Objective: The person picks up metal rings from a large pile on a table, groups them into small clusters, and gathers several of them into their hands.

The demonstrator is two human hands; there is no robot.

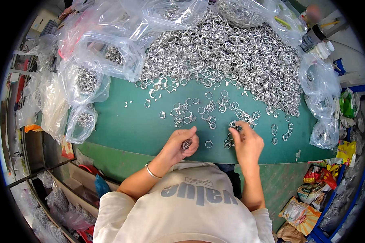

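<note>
My left hand (178,145), a bangle on its wrist, is curled around several silver metal rings (186,144) near the front edge of the green table. To its right, the thumb and fingers of my right hand (248,141) close on a metal ring (233,124) at a small cluster; the fingertips partly hide it. A single ring (208,143) lies on the tabletop (129,125) between the hands. Small loose groups of rings (185,113) lie just beyond them. Farther back rises a large heap of the same rings (231,52).
Clear plastic bags of rings (87,81) line the left side, with more bags (322,101) at the right edge. A dark bottle (312,37) and a white bottle (323,49) stand back right. Cardboard boxes (79,180) sit low left; colourful packets (300,214) fill a blue-framed rack low right.
</note>
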